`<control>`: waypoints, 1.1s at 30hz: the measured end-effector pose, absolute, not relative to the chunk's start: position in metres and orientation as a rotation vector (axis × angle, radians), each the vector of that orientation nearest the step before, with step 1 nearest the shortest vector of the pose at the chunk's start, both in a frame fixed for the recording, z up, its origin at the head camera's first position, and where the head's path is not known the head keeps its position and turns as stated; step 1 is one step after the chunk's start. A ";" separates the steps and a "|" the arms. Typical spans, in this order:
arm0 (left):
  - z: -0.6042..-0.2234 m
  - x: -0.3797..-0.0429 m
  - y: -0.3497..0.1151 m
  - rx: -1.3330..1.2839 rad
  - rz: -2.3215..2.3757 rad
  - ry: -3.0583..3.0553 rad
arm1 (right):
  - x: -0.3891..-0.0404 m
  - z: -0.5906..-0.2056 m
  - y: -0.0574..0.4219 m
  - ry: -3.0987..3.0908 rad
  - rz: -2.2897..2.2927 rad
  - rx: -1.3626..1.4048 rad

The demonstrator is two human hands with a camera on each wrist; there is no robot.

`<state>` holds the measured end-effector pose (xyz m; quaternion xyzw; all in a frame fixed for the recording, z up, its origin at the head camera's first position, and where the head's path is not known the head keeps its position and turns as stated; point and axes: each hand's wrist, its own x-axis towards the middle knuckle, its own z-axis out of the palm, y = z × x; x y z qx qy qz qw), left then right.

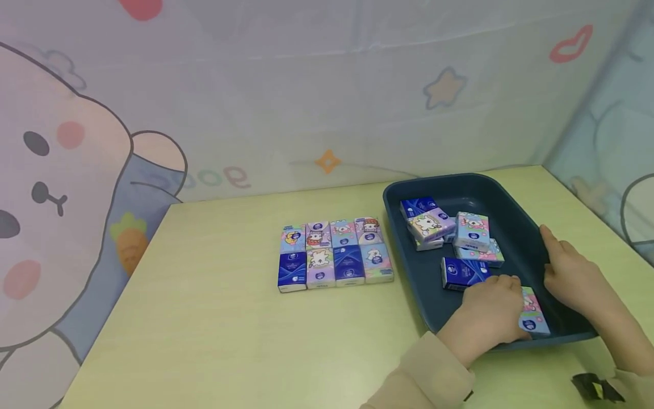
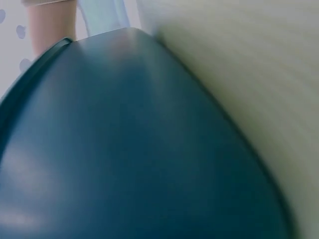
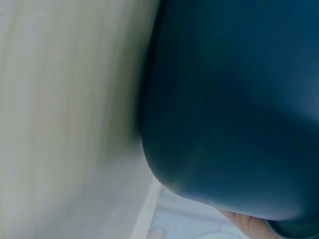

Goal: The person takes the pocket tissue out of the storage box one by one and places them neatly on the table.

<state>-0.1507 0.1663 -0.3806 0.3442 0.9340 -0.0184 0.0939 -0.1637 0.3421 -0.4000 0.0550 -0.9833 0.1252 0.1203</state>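
Note:
A dark blue tray [image 1: 526, 250] holds several small tissue packs, some stacked and tilted. My left hand [image 1: 487, 312] reaches over the tray's near side and grips a pink and blue tissue pack [image 1: 533, 318], whose left part it hides. Just beyond that hand lies a dark blue tissue pack [image 1: 462, 272]. My right hand [image 1: 574, 278] holds the tray's right rim, its fingers partly seen in the right wrist view. The left wrist view is mostly filled by the tray's outer wall [image 2: 139, 139].
Left of the tray, tissue packs [image 1: 334, 255] lie side by side in two rows on the pale wooden table [image 1: 214, 329]. A patterned cloth [image 1: 317, 96] hangs behind. Near my right sleeve sits a small black and yellow item [image 1: 596, 388].

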 end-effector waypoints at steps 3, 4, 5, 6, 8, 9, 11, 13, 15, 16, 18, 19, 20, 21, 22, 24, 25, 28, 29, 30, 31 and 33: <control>-0.384 -0.151 0.170 1.021 -0.106 2.784 | -0.164 -0.399 0.342 -2.878 0.367 0.158; -0.385 -0.151 0.172 1.019 -0.121 2.789 | -0.164 -0.399 0.342 -2.874 0.364 0.159; -0.386 -0.151 0.173 1.015 -0.132 2.794 | -0.164 -0.399 0.342 -2.873 0.363 0.158; -0.387 -0.151 0.174 1.011 -0.149 2.799 | -0.164 -0.399 0.342 -2.871 0.361 0.159; -0.388 -0.151 0.176 0.995 -0.172 2.800 | -0.164 -0.400 0.343 -2.866 0.354 0.162; -0.388 -0.151 0.177 0.986 -0.182 2.797 | -0.164 -0.400 0.343 -2.862 0.348 0.164; -0.388 -0.151 0.179 0.977 -0.199 2.789 | -0.164 -0.400 0.344 -2.859 0.343 0.164; -0.389 -0.150 0.180 0.972 -0.210 2.783 | -0.164 -0.400 0.344 -2.857 0.342 0.163; -0.388 -0.150 0.180 0.979 -0.213 2.785 | -0.164 -0.400 0.343 -2.856 0.350 0.163; -0.388 -0.150 0.180 0.985 -0.211 2.790 | -0.164 -0.400 0.343 -2.854 0.355 0.163; -0.389 -0.150 0.179 1.003 -0.200 2.802 | -0.164 -0.401 0.343 -2.853 0.363 0.160; -0.389 -0.150 0.178 1.015 -0.193 2.809 | -0.164 -0.401 0.343 -2.854 0.365 0.158; -0.389 -0.150 0.178 1.029 -0.182 2.814 | -0.164 -0.401 0.343 -2.853 0.367 0.155; -0.389 -0.150 0.177 1.042 -0.173 2.819 | -0.164 -0.401 0.343 -2.854 0.368 0.151; -0.388 -0.150 0.176 1.053 -0.164 2.822 | -0.165 -0.401 0.343 -2.857 0.366 0.149; -0.388 -0.151 0.175 1.077 -0.155 2.826 | -0.165 -0.401 0.343 -2.857 0.368 0.148; -0.387 -0.151 0.174 1.086 -0.151 2.827 | -0.165 -0.401 0.342 -2.855 0.366 0.150; -0.386 -0.152 0.171 1.110 -0.137 2.829 | -0.165 -0.402 0.343 -2.850 0.367 0.154; -0.386 -0.152 0.170 1.116 -0.131 2.827 | -0.165 -0.402 0.343 -2.846 0.367 0.156; -0.385 -0.153 0.170 1.119 -0.125 2.825 | -0.165 -0.402 0.343 -2.848 0.366 0.156; -0.385 -0.153 0.168 1.121 -0.117 2.820 | -0.165 -0.402 0.343 -2.848 0.364 0.155; -0.383 -0.155 0.166 1.125 -0.100 2.811 | -0.165 -0.402 0.343 -2.849 0.366 0.155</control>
